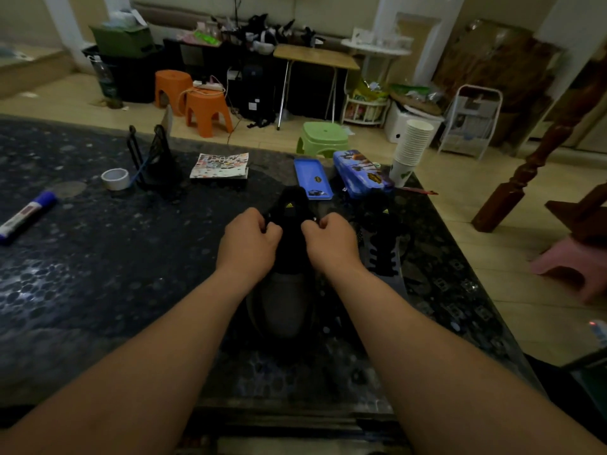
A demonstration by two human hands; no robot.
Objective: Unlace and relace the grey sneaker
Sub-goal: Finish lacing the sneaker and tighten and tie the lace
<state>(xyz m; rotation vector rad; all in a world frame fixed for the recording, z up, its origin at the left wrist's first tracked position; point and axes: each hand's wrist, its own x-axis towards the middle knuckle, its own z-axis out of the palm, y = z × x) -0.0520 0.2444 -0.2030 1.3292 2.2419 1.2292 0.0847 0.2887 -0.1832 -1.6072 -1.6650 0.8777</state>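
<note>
A grey sneaker [285, 302] lies on a dark speckled counter [98, 264], straight ahead of the person. Its toe points back toward them and its black tongue, with a small yellow logo, points away. Both bare forearms reach forward along either side of the shoe.

The left hand [249, 240] and right hand [328, 242] are set slightly apart, one on each side of the tongue. Each has its fingers curled tight, gripping the dark upper edge of the sneaker. It is too dark to tell whether a lace is in either pinch. The grey toe shows between the wrists, nearer the person than the hands.

A second sneaker [383, 247] lies just to the right, its black laces in place. Beyond the shoes are a blue tin lid [312, 177], a blue printed tin [359, 172] and a stack of paper cups [413, 147]. Far left lie a tape roll [115, 178] and a marker [26, 216].
</note>
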